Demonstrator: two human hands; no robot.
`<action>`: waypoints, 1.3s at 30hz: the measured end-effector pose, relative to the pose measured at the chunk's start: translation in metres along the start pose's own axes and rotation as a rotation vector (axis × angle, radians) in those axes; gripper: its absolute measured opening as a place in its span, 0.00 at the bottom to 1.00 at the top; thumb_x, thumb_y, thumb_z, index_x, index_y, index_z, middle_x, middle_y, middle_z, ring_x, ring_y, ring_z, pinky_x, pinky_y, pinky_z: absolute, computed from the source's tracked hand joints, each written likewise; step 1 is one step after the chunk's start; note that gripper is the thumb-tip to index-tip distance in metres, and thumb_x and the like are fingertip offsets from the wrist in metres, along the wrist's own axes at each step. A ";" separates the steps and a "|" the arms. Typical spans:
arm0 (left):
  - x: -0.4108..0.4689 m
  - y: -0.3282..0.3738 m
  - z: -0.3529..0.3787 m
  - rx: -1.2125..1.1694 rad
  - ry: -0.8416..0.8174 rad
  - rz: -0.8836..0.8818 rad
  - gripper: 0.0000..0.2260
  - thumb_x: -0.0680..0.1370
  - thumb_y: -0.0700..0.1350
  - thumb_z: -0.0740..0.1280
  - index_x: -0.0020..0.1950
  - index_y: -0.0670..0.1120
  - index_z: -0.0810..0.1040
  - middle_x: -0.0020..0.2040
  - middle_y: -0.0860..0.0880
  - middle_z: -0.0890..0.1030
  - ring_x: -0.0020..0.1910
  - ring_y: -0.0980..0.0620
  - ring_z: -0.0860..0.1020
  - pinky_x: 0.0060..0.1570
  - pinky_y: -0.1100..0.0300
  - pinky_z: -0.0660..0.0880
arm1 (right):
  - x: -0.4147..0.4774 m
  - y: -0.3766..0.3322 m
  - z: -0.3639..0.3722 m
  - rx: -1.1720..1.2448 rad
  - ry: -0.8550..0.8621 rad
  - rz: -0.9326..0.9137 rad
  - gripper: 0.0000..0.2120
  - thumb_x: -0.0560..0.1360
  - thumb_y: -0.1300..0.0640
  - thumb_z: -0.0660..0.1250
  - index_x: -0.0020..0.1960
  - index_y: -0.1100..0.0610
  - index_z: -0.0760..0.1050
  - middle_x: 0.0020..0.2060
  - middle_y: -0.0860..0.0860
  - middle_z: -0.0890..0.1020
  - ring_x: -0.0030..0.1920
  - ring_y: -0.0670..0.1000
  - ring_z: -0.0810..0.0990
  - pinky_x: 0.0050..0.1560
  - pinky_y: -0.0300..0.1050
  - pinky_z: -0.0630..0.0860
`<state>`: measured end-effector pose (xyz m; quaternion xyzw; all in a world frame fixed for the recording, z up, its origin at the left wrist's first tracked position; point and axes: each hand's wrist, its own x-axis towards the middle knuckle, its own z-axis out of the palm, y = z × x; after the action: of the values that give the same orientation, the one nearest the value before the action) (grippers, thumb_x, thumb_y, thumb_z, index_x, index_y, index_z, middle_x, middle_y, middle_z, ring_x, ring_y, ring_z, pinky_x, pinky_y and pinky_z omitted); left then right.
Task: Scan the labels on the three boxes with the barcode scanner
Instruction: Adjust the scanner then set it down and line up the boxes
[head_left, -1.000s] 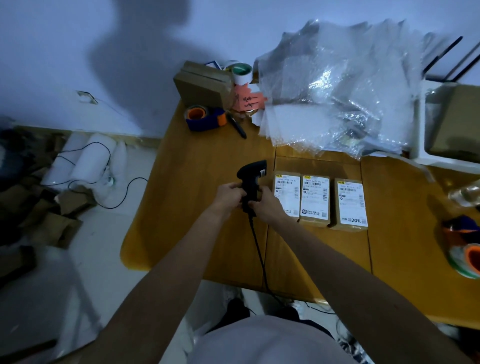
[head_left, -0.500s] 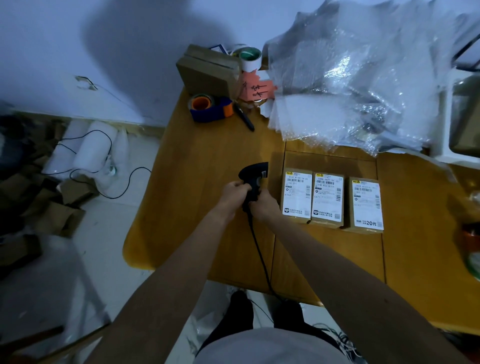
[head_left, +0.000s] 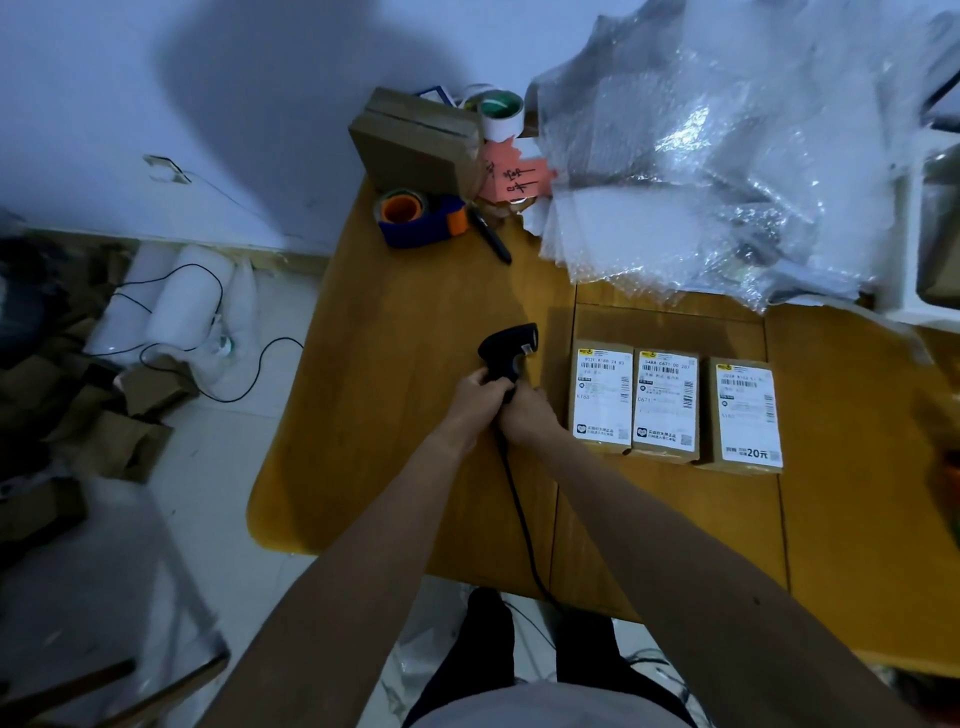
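A wooden bench (head_left: 415, 322) carries three labelled boxes (head_left: 666, 405) in a tight row, labels up. At its far end stand a stack of plain cartons (head_left: 415, 150), a blue tape dispenser (head_left: 415, 218), a black pen (head_left: 491, 236), pink notes (head_left: 514, 179) and a heap of bubble wrap (head_left: 717, 156).

Bare forearms, grey shirt, black trousers

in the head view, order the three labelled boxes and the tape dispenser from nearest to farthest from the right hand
From the right hand:
1. Left box, just to its right.
2. Middle box, next along.
3. Right box, end of the row.

The tape dispenser, far back left, is too close to call against the right box.
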<state>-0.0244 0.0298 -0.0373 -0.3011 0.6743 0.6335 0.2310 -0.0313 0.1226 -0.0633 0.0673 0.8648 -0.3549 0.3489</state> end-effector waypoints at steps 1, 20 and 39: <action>0.001 -0.002 -0.001 0.004 -0.003 0.002 0.12 0.83 0.40 0.64 0.67 0.47 0.77 0.49 0.53 0.79 0.48 0.57 0.78 0.42 0.64 0.74 | 0.000 0.000 -0.001 -0.013 -0.010 -0.005 0.23 0.82 0.58 0.57 0.77 0.60 0.63 0.72 0.62 0.69 0.73 0.65 0.67 0.67 0.58 0.71; -0.008 0.003 0.001 0.025 0.058 0.044 0.19 0.83 0.43 0.65 0.74 0.44 0.73 0.58 0.49 0.79 0.48 0.55 0.77 0.41 0.63 0.73 | -0.018 -0.006 -0.031 0.165 -0.009 -0.007 0.15 0.75 0.58 0.61 0.59 0.62 0.74 0.44 0.57 0.79 0.42 0.56 0.78 0.37 0.47 0.73; -0.013 0.015 0.049 0.137 0.114 0.126 0.08 0.84 0.45 0.65 0.58 0.46 0.82 0.49 0.49 0.82 0.49 0.51 0.79 0.56 0.52 0.78 | -0.065 0.075 -0.130 -0.059 0.457 -0.181 0.18 0.80 0.56 0.63 0.69 0.59 0.75 0.66 0.56 0.78 0.66 0.58 0.76 0.63 0.56 0.76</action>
<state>-0.0286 0.0797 -0.0219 -0.2772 0.7457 0.5811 0.1718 -0.0278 0.2729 0.0018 0.0579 0.9337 -0.3349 0.1131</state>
